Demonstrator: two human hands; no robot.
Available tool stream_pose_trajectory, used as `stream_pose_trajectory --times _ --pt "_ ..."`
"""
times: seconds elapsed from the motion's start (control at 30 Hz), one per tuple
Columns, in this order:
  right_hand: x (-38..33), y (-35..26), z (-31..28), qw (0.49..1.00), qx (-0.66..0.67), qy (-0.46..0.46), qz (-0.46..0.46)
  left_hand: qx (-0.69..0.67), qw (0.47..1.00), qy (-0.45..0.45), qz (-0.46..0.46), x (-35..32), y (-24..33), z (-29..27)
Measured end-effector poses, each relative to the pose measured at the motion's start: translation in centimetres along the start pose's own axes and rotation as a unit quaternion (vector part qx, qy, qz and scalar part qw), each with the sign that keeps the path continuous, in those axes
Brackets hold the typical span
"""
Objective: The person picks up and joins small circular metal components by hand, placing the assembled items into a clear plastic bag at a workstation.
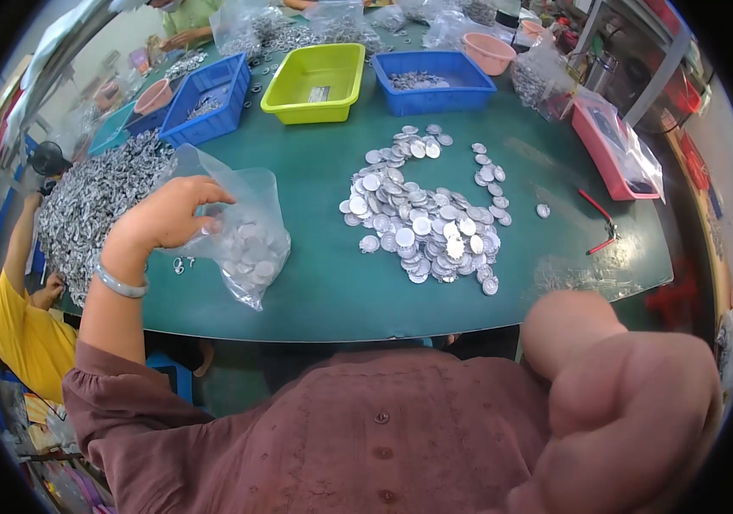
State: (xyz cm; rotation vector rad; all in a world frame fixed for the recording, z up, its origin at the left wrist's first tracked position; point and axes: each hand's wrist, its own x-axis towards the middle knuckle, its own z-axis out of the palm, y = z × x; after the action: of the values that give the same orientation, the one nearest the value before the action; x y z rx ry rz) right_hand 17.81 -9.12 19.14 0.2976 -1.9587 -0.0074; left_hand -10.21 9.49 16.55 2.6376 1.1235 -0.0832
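My left hand (168, 212), with a pale bangle (118, 284) at the wrist, is over the mouth of a clear plastic bag (274, 199). Its thumb and fingers are apart, with the film beside and under them. Round silvery discs (251, 253) lie in the bottom of the bag. To the right, a loose heap of similar discs (422, 224) spreads over the green table (324, 295). My right hand (640, 394) is raised very close to the camera at the lower right; its fingers do not show distinctly.
A large pile of small metal parts (97, 206) covers the table's left end. Blue bins (435, 103) and a lime-green bin (313, 110) stand behind. Red-handled pliers (608, 230) and a pink tray (610, 167) lie right. A person in yellow (28, 330) works left.
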Motion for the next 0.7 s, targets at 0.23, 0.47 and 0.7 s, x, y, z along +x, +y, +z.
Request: stream_pose_trajectory --times 0.23,0.47,0.7 --pt "0.4 0.3 0.1 1.000 0.008 -0.001 -0.006 -0.005 0.998 0.056 -0.030 -1.0 0.5 -0.7" --pt "1.2 2.1 3.1 0.999 0.018 -0.048 0.019 -0.038 0.998 -0.021 0.037 -0.5 0.0 -0.5" --pt "1.6 2.8 4.9 0.994 0.019 -0.095 0.050 -0.072 0.994 -0.069 0.039 -0.9 1.2 0.0"
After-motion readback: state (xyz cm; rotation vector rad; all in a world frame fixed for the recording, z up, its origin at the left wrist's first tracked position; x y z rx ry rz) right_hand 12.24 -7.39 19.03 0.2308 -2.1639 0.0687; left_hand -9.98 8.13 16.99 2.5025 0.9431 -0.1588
